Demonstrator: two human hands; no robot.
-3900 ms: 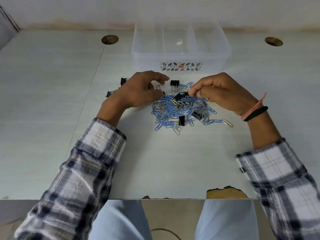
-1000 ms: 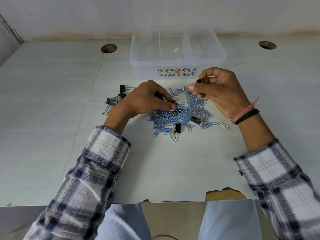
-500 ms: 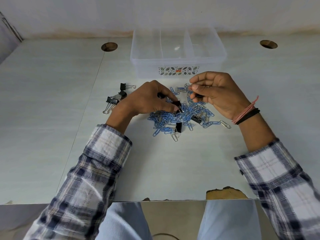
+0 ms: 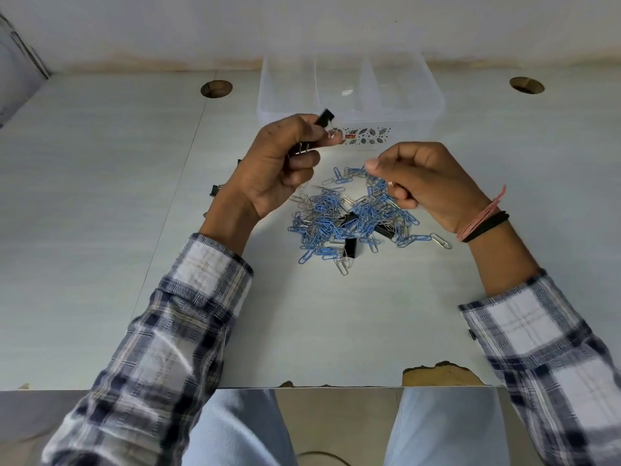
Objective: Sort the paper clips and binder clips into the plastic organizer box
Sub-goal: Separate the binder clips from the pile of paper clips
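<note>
A heap of blue and silver paper clips (image 4: 349,220) lies mid-table with a few black binder clips (image 4: 351,247) mixed in. My left hand (image 4: 279,163) is raised above the heap's left side, shut on black binder clips (image 4: 324,118), one sticking up past the fingertips. My right hand (image 4: 426,183) hovers over the heap's right side with fingers curled; what it holds, if anything, is hidden. The clear plastic organizer box (image 4: 433,105), with divided compartments, stands just beyond both hands.
More black binder clips (image 4: 215,190) lie on the table partly hidden behind my left wrist. Two round cable holes (image 4: 216,88) (image 4: 526,85) sit at the back. The near table edge has a chipped patch (image 4: 440,375). A wall runs behind the box.
My left hand has lifted off the heap with binder clips and moved toward the box. My right hand has shifted slightly right and lower over the pile.
</note>
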